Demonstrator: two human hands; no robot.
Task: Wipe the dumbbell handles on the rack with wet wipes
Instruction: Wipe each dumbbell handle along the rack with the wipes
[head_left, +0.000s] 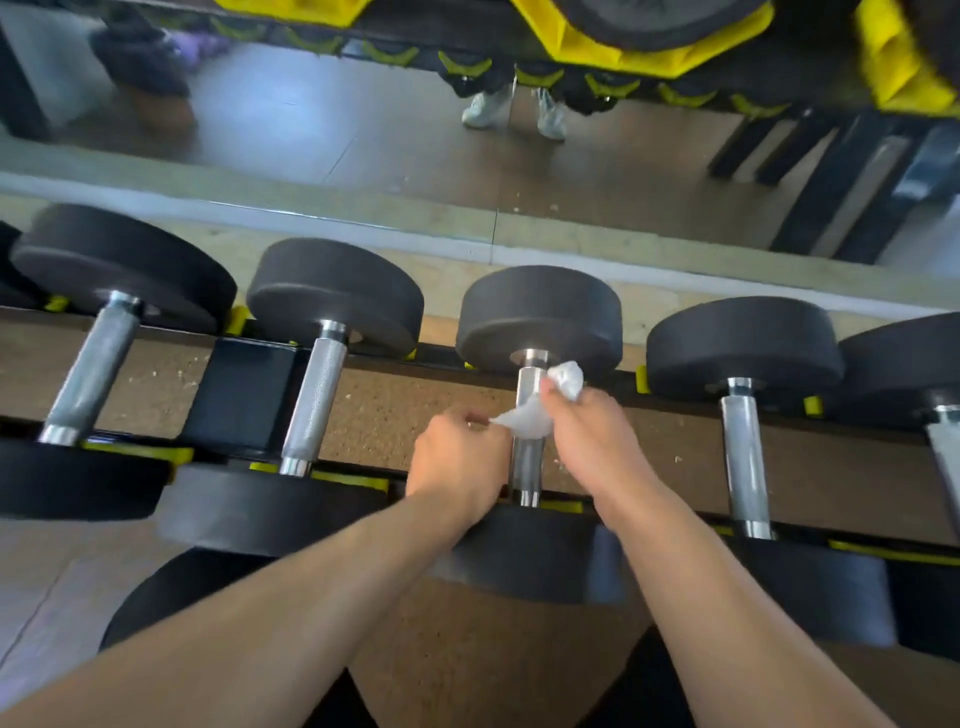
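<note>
Several black dumbbells with steel handles lie side by side on a black and yellow rack (244, 395). A white wet wipe (524, 422) is draped across the handle of the middle dumbbell (529, 384). My left hand (460, 462) pinches the wipe's left end beside the handle. My right hand (597, 441) grips the other end, which bunches up above its fingers. The lower part of that handle (527, 470) shows between my two hands.
Neighbouring handles lie to the left (314, 397) and right (745, 457). A mirror (363, 130) behind the rack reflects the floor, white shoes and yellow rack cradles. Brown speckled floor shows beneath the rack.
</note>
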